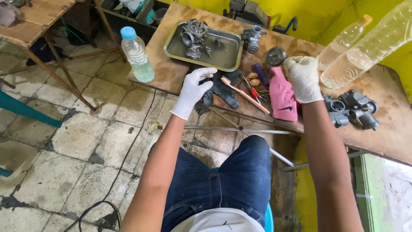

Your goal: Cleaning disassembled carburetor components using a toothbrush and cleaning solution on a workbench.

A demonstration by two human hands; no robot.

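Our left hand (193, 91) hovers open-fingered over a black glove (223, 90); our right hand (303, 78) grips a round metal part (275, 56) above the table (171, 73).

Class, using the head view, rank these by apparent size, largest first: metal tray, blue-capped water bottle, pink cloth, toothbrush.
1. Metal tray
2. Blue-capped water bottle
3. Pink cloth and toothbrush: unsure, the cloth is wider, the toothbrush longer but thin.

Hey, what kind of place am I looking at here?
Most likely a small engine repair workshop. Carburetor parts sit in a metal tray on a worn wooden workbench, more carburetors lie beside the gloved right hand, and bottles of yellowish liquid stand nearby.
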